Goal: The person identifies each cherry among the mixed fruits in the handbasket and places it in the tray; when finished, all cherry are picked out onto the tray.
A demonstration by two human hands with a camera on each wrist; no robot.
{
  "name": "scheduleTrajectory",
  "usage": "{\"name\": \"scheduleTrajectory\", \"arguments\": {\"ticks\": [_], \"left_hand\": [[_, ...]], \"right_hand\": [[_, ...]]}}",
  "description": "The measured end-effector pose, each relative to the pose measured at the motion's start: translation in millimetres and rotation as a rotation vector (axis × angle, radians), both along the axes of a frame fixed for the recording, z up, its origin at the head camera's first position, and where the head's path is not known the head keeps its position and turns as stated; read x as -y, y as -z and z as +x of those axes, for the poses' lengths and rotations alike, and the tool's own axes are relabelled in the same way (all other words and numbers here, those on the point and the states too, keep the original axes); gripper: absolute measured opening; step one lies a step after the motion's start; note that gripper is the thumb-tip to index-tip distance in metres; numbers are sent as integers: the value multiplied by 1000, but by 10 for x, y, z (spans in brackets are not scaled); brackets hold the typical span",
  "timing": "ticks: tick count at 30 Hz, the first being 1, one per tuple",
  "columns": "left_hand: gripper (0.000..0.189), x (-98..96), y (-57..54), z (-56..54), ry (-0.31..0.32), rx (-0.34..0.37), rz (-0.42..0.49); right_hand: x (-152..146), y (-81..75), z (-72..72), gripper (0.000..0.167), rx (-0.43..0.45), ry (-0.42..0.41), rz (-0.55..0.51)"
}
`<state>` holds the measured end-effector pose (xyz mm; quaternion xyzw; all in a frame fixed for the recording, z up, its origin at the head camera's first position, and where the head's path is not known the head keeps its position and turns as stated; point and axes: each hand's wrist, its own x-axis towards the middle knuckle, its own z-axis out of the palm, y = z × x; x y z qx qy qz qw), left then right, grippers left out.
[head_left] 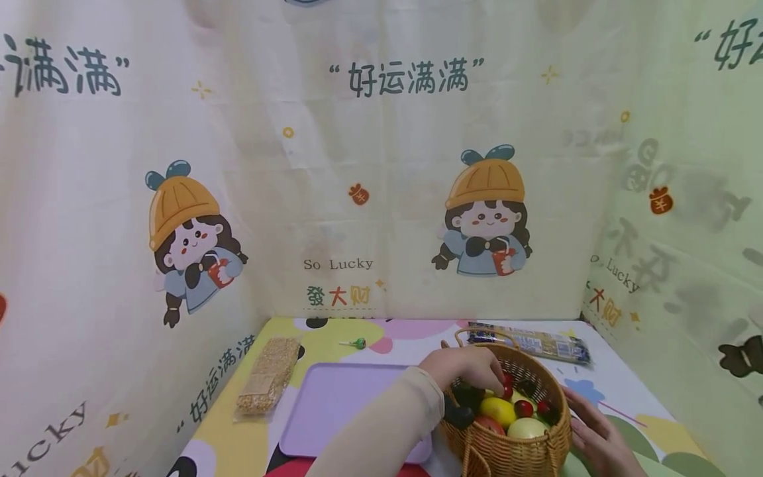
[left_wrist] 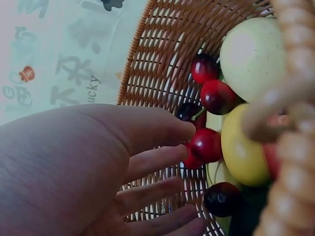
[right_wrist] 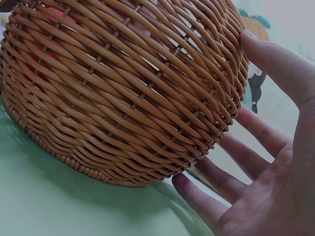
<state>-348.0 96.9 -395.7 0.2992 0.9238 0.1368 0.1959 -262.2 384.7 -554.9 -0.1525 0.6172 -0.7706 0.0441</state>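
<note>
A brown wicker basket [head_left: 518, 458] of fruit stands on the right side of the table. My left hand [head_left: 467, 368] reaches over its rim, palm down; in the left wrist view its fingers are extended and spread beside red cherries [left_wrist: 205, 145], with nothing visibly gripped. Near them lie a yellow lemon [head_left: 497, 412], a pale round fruit [head_left: 527, 428], a red fruit [head_left: 489, 424] and dark items [head_left: 459, 415]. Against the basket's right outer wall rests my right hand [head_left: 599, 430], thumb near the upper part and fingertips along the lower side.
A lilac tray [head_left: 340, 411] lies left of the basket. Farther left is a clear bag of grains or beans [head_left: 269, 377]. A green-wrapped lollipop [head_left: 357, 343] lies behind the tray, and a long packet [head_left: 545, 344] behind the basket. Printed cloth walls [head_left: 387, 218] surround the table.
</note>
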Motion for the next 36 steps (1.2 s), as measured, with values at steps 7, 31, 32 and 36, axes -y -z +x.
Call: {"name": "scheduleTrajectory", "arguments": {"ticks": [7, 31, 32, 36], "left_hand": [[23, -11, -15, -18, -15, 34, -8], [28, -57, -72, -28, -4, 34, -61], [28, -54, -75, -30, -7, 36, -56], [28, -39, -80, -36, 1, 26, -45]], "right_hand": [[48, -41, 72, 50, -21, 23, 40], [38, -102, 52, 58, -131, -18, -11], [39, -104, 52, 58, -130, -18, -11], [47, -110, 58, 57, -112, -7, -3]]}}
